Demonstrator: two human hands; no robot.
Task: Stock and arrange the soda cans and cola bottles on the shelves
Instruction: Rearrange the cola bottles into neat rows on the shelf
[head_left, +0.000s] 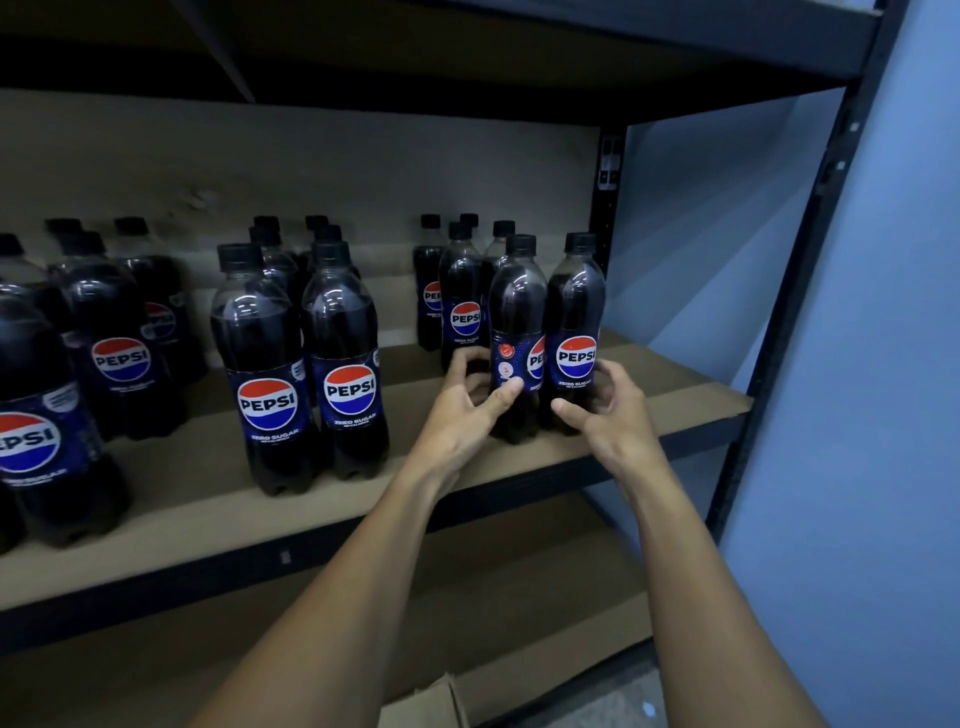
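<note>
Cola bottles (119, 332) stood in groups along the shelf (197, 483). Near its right end the left hand (467, 410) gripped a front bottle (517, 317), its label turned sideways. The right hand (615, 410) curled round the neighbour (575, 306). Both stood close to the front edge. Twisting them together could tip one off, or knock the row behind, which perhaps touched them in the dimness.

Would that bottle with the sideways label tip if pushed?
Probably heavy: the bottle looks full. Tall, narrow, it might tip if pushed high, though the left hand grips it low and the neighbouring bottle in the right hand stands close.
</note>
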